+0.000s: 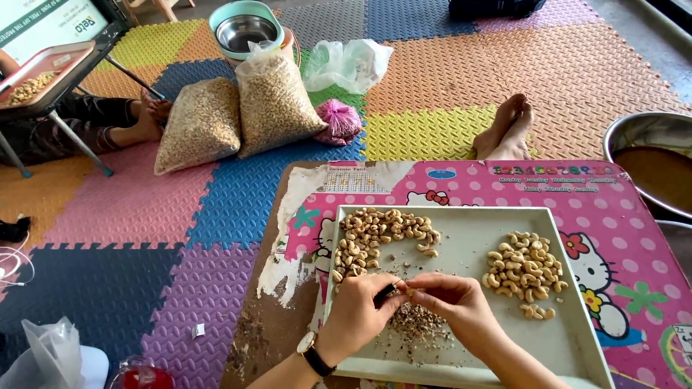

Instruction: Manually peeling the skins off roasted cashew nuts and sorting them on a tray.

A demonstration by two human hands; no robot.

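- Over the near middle of the grey tray [569, 338], a single cashew nut [409, 292] is pinched between the fingertips of the right hand [454, 302], whose fingers are closed together on it.
- A small dark-handled tool [386, 292] is gripped in the left hand [357, 313], the fingers being wrapped shut around it and its tip being brought against the nut; a wristwatch [311, 349] is worn on that wrist.
- Directly beneath the two hands, a heap of brown skin scraps [417, 324] is spread on the tray floor.
- At the tray's far left, a curved pile of browner, unpeeled cashews [375, 238] is laid out; at its right, well apart from that pile, a smaller pile of pale peeled cashews [522, 266] is gathered.
- The tray is set on a low pink table [634, 238] printed with cartoon cats and dots, its covering torn away along the left edge.
- Beyond the table, two bare feet [508, 133] are seen on the coloured foam floor mat [130, 209].
- Farther off on the mat, two clear bags filled with nuts [238, 115] are leaned together, just beside a pink net bundle [337, 121] and an empty plastic bag [349, 65].
- At the right edge, a large metal basin [649, 166] is partly seen.
- At the upper left, another person's legs [94, 126] are stretched under a second tray of nuts [40, 75].
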